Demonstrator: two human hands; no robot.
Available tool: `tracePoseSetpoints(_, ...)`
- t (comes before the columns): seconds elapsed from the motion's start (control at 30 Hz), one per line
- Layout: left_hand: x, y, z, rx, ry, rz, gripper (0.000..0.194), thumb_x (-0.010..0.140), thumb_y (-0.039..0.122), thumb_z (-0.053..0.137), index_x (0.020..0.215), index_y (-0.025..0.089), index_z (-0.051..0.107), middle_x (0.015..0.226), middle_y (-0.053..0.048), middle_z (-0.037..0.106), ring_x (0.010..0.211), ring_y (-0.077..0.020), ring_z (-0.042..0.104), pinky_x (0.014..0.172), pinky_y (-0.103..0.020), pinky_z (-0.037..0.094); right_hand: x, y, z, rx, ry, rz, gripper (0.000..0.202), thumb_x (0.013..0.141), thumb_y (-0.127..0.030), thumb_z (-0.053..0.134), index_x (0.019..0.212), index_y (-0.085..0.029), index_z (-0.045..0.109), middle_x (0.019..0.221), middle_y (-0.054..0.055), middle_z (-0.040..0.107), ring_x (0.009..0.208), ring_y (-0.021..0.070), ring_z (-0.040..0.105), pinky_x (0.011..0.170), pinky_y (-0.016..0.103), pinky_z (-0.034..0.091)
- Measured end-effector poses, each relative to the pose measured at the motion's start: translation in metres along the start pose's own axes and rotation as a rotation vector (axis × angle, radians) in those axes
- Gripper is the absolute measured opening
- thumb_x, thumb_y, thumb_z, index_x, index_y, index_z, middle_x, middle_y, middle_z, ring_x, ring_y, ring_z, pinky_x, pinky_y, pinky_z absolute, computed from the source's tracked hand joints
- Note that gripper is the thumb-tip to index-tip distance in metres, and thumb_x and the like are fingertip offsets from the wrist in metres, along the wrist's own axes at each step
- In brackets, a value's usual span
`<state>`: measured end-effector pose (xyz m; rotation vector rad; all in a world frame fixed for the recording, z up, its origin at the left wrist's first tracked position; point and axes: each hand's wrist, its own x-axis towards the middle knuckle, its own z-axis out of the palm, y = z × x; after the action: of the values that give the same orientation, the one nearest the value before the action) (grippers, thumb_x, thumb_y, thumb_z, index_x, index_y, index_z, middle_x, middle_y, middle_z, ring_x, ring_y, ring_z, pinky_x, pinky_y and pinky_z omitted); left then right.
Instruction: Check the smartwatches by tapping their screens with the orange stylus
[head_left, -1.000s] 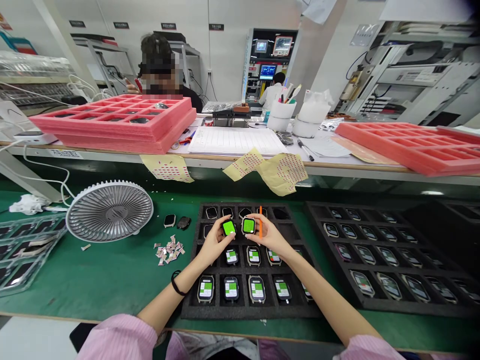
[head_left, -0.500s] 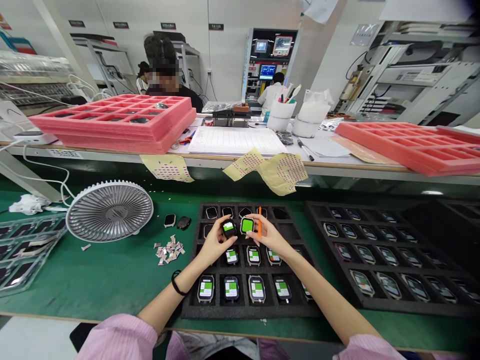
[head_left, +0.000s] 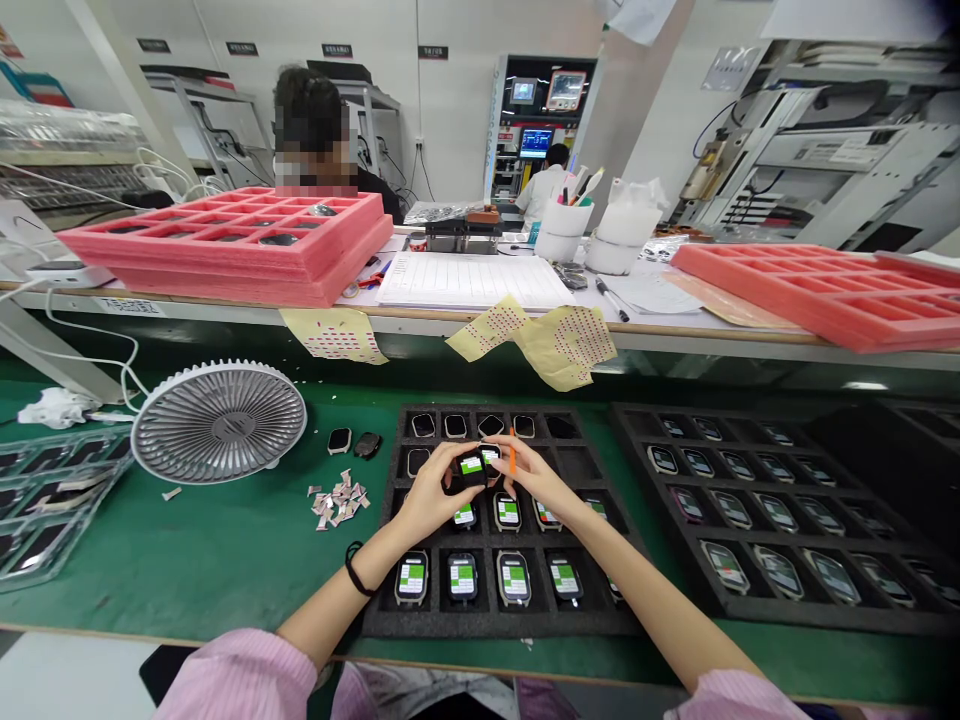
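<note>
Left hand grip pinching watch over black tray. Right hand grip pinching second watch plus orange stick, touching side by side.

Two black trays, two pink tray stacks, one fan, two white cups.

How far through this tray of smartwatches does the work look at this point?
The two front rows of the black foam tray hold smartwatches with lit green screens, so they look handled. In hand: the left hand and right hand hold lit watches together over the middle row, the right also gripping an orange stick. The back-row watches are dark, so they look left to do.
</note>
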<state>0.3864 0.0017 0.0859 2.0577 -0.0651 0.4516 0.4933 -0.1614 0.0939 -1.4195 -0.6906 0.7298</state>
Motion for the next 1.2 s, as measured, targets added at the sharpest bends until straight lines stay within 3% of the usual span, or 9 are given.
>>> tracePoseSetpoints(0.1,0.000,-0.001,0.001,0.052,-0.002,0.091,0.045,0.080,0.026,0.066,0.123,0.026,0.054,0.114,-0.009,0.055,0.099,-0.0231,0.056,0.076,-0.034,0.051,-0.002,0.001,0.002,-0.030,-0.027,-0.005,0.037,0.082,-0.043,0.062,0.114,-0.026,0.055,0.097,0.002,0.057,0.047,0.0046,0.042,0.043,0.021,0.041)
tracePoseSetpoints(0.23,0.000,-0.005,0.002,0.136,0.011,0.134,0.047,0.079,0.019,0.065,0.124,0.027,0.054,0.118,-0.009,0.053,0.116,-0.0267,0.049,0.097,-0.044,0.044,-0.006,0.006,0.007,-0.119,-0.030,-0.033,0.039,0.084,-0.039,0.061,0.121,-0.027,0.053,0.097,0.003,0.058,0.058,0.0097,0.051,0.052,0.024,0.047)
tracePoseSetpoints(0.47,-0.002,-0.003,0.000,0.248,0.031,0.199,0.045,0.076,0.014,0.064,0.120,0.023,0.056,0.119,-0.009,0.059,0.111,-0.0271,0.053,0.094,-0.043,0.045,-0.009,0.006,0.011,-0.208,-0.024,-0.095,0.048,0.083,-0.037,0.063,0.128,-0.028,0.052,0.101,0.005,0.062,0.082,0.0192,0.061,0.075,0.036,0.054)
tracePoseSetpoints(0.73,-0.006,0.008,-0.003,0.173,0.121,0.387,0.047,0.071,0.023,0.073,0.115,0.023,0.058,0.111,-0.010,0.065,0.104,-0.0268,0.057,0.091,-0.042,0.043,-0.010,-0.009,0.002,0.083,-0.267,0.019,0.042,0.077,-0.040,0.071,0.115,-0.023,0.063,0.105,0.004,0.065,0.097,0.0200,0.061,0.092,0.036,0.046)
tracePoseSetpoints(0.9,-0.004,0.012,-0.003,0.123,0.148,0.394,0.046,0.070,0.025,0.075,0.113,0.022,0.058,0.109,-0.011,0.065,0.101,-0.0262,0.058,0.089,-0.042,0.044,-0.012,-0.010,0.005,0.201,-0.330,0.079,0.043,0.077,-0.043,0.070,0.113,-0.020,0.064,0.101,0.005,0.065,0.090,0.0179,0.062,0.084,0.032,0.049)
tracePoseSetpoints(1.2,-0.003,0.008,-0.002,0.212,0.112,0.412,0.050,0.071,0.015,0.068,0.119,0.022,0.055,0.113,-0.010,0.065,0.103,-0.0261,0.059,0.087,-0.041,0.045,-0.012,-0.013,0.011,0.285,-0.223,0.134,0.038,0.074,-0.038,0.074,0.107,-0.020,0.066,0.090,0.003,0.065,0.073,0.0137,0.061,0.071,0.027,0.052)
